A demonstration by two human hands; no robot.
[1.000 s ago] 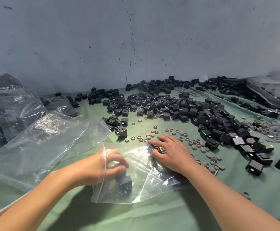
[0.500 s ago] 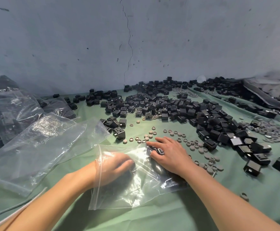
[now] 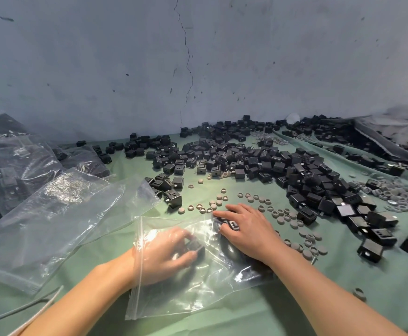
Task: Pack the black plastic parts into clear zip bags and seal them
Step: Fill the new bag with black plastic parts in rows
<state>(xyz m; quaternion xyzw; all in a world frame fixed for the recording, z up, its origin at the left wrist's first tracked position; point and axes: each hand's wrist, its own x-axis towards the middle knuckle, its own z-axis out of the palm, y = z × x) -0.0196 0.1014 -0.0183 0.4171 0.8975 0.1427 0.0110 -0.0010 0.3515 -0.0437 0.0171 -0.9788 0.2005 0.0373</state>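
Observation:
A clear zip bag (image 3: pixel 193 294) lies flat on the green cloth in front of me, its mouth to the left. My left hand (image 3: pixel 166 253) is inside the bag up to the wrist, its fingers curled round a black plastic part (image 3: pixel 196 246). On the bag's far right corner my right hand (image 3: pixel 249 229) lies with the fingers spread, pressing on another black part (image 3: pixel 232 224) there. A big heap of loose black parts (image 3: pixel 258 161) covers the cloth behind my hands and runs off to the right.
Several empty clear bags (image 3: pixel 52 214) lie at the left, with filled bags (image 3: pixel 8 166) behind them. Small grey rings (image 3: pixel 283 215) are scattered round my right hand, and more rings (image 3: pixel 392 192) lie at the right. A grey wall closes the back. A white cord (image 3: pixel 40 309) lies near the bottom left.
My left hand has pushed from the bag's mouth deeper into the bag with the black part. The right hand has stayed on the bag's far corner.

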